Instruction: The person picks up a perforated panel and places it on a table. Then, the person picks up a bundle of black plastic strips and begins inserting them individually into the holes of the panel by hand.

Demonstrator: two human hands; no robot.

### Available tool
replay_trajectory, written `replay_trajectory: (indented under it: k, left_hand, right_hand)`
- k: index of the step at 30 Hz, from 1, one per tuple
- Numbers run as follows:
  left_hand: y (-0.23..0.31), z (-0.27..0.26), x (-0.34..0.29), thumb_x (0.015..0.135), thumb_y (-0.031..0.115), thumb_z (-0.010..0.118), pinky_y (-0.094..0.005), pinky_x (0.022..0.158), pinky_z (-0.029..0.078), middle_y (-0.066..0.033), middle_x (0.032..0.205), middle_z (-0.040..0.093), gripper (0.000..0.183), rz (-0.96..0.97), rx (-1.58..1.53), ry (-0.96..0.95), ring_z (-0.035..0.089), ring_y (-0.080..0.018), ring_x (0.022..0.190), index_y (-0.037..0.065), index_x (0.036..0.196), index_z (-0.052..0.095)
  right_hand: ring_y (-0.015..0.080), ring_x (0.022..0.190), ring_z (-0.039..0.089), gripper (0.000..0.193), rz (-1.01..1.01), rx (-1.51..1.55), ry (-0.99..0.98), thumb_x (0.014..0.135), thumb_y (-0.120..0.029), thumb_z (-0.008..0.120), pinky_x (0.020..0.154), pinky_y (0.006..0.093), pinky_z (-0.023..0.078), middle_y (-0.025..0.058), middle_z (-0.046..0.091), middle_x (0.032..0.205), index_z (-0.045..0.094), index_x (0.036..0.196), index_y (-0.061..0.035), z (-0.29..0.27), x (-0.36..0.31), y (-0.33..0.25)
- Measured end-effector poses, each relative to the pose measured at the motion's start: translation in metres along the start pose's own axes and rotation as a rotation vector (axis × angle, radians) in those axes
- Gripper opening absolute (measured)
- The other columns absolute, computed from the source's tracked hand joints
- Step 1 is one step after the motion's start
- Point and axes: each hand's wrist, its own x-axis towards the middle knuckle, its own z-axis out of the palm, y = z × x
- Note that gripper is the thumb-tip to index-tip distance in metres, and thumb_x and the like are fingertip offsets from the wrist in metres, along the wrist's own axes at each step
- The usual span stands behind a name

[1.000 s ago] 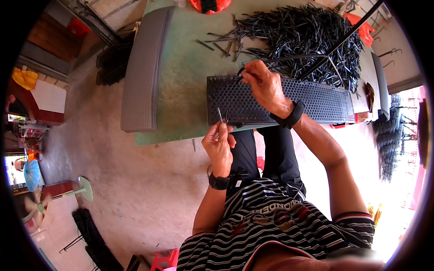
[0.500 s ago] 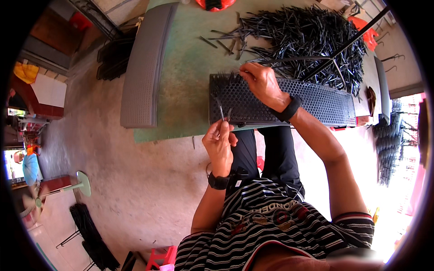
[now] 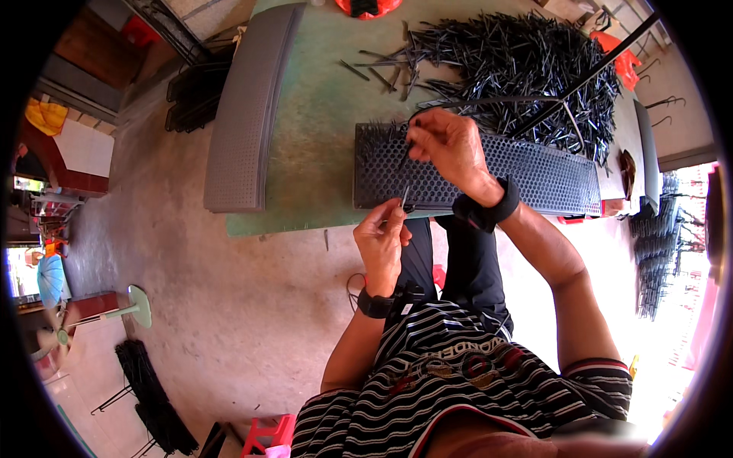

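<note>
Across the table's near edge lies a black perforated board (image 3: 534,172), with many round holes. Short black strips (image 3: 374,139) stand up from its far left corner. My left hand (image 3: 382,243) is closed just off the board's near edge, pinching a thin shiny strip (image 3: 405,195) that points up toward the board; its exact kind is unclear. Above the board's left half, my right hand (image 3: 452,153) has its fingers pinched on a thin black strip (image 3: 403,159), partly hidden by the fingers. A large heap of loose black strips (image 3: 527,72) lies beyond the board.
A stack of grey perforated panels (image 3: 248,114) lies along the green tabletop's (image 3: 313,130) left side. A black metal rod frame (image 3: 565,98) crosses over the heap. Red plastic bags (image 3: 622,65) sit at the back right. On the floor at left stands a green fan (image 3: 139,307).
My right hand has drawn back from the strips at the board's corner, slightly toward me and right. My left hand has moved right and a little up, closer to it.
</note>
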Motion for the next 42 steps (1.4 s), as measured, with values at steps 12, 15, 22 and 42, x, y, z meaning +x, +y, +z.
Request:
replay_trajectory:
  k: [12, 15, 22, 42]
  left_hand:
    - [0.009, -0.011, 0.004, 0.085, 0.009, 0.060, -0.0212, 0.040, 0.039, -0.0064, 0.074, 0.060, 0.020, 0.012, -0.021, 0.065, 0.051, -0.0099, 0.048, -0.005, 0.099, 0.058]
    - [0.011, -0.011, 0.005, 0.085, 0.009, 0.060, -0.0216, 0.041, 0.039, -0.0065, 0.074, 0.060, 0.020, 0.010, -0.032, 0.060, 0.051, -0.0101, 0.048, -0.004, 0.099, 0.058]
    - [0.014, -0.012, 0.008, 0.085, 0.012, 0.059, -0.0242, 0.046, 0.042, -0.0072, 0.076, 0.060, 0.020, -0.137, -0.262, -0.036, 0.054, -0.0125, 0.054, -0.001, 0.101, 0.058]
    - [0.004, -0.066, -0.016, 0.088, 0.013, 0.054, -0.0249, 0.066, 0.050, -0.0102, 0.093, 0.062, 0.027, -0.338, 0.211, -0.276, 0.062, -0.0154, 0.075, 0.002, 0.112, 0.055]
  right_hand:
    - [0.0290, 0.065, 0.061, 0.012, -0.430, -0.464, 0.027, 0.079, -0.003, 0.059, 0.054, 0.0327, 0.047, 0.0151, 0.059, 0.070, 0.052, 0.089, -0.0014, 0.010, 0.025, 0.032]
    - [0.0297, 0.065, 0.060, 0.007, -0.516, -0.685, -0.013, 0.077, -0.004, 0.061, 0.056, 0.0322, 0.046, 0.0142, 0.058, 0.072, 0.059, 0.083, -0.0013, 0.008, 0.028, 0.032]
    - [0.0181, 0.060, 0.061, 0.019, 0.083, -0.164, -0.429, 0.077, -0.017, 0.065, 0.053, 0.0316, 0.047, 0.0106, 0.063, 0.069, 0.064, 0.082, 0.0014, 0.008, -0.005, -0.002]
    - [0.0133, 0.065, 0.064, 0.018, -0.304, -0.231, 0.196, 0.079, -0.003, 0.064, 0.052, 0.0243, 0.048, 0.0114, 0.060, 0.067, 0.047, 0.086, 0.0010, -0.028, 0.023, 0.026]
